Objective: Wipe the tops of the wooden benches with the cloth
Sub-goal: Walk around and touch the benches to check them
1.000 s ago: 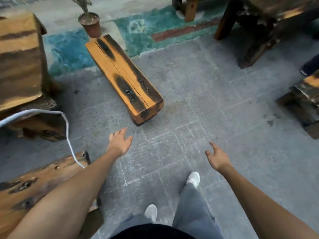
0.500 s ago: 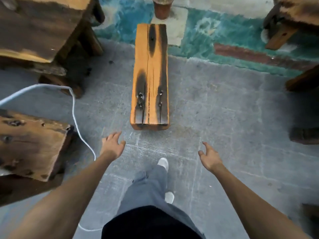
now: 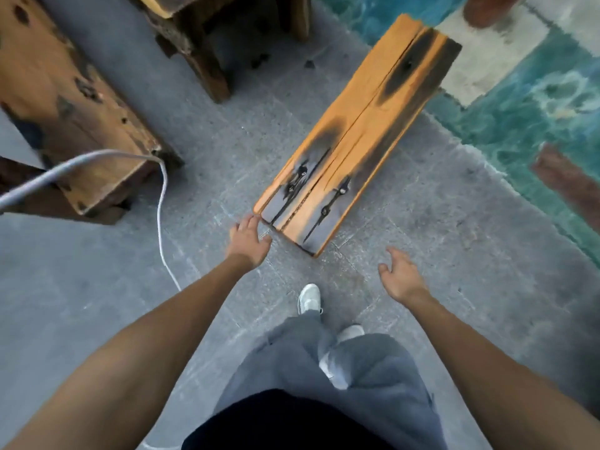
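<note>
A long orange wooden bench (image 3: 357,125) with dark scorch marks runs from the centre of the view up to the right, its near end just ahead of my hands. My left hand (image 3: 248,238) is open with fingers apart, its fingertips at the bench's near left corner. Below and to the right of that near end, my right hand (image 3: 401,276) hangs open and empty over the floor. A second, darker worn bench (image 3: 65,102) lies at the left. No cloth is in view.
A white cable (image 3: 160,203) hangs across the left bench's end and trails down over the grey paved floor. A dark wooden table leg (image 3: 207,66) stands at the top centre. A terracotta pot (image 3: 483,9) sits beyond the bench on teal painted ground (image 3: 519,118).
I have stepped closer to the orange bench and the view has swung, so the bench now slants up to the right. My left hand has reached its near corner; both hands stay empty.
</note>
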